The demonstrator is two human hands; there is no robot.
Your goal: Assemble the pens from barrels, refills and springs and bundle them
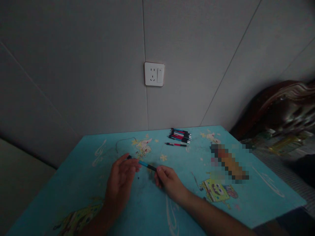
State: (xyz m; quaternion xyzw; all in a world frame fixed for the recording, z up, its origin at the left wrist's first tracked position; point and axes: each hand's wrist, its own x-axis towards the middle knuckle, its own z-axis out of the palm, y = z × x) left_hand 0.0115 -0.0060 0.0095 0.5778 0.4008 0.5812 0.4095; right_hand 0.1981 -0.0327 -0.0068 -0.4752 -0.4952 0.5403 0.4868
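Observation:
A blue and black pen (143,163) is held above the table, slanting down to the right. My right hand (169,182) pinches its black lower-right end between thumb and fingers. My left hand (121,180) is at the other end, its fingers stretched out beside the pen and partly covering it. Whether those fingers touch the pen I cannot tell. Farther back lies a pile of several pens (180,135) in black, blue, red and white. One red and black pen (176,144) rests just in front of that pile.
A turquoise cartoon-print cloth (187,209) covers the table, which meets a grey wall (110,72) with a white socket (154,74). At right lies a pixelated orange-brown object (231,163). Beyond the right edge stands dark carved wooden furniture (283,111).

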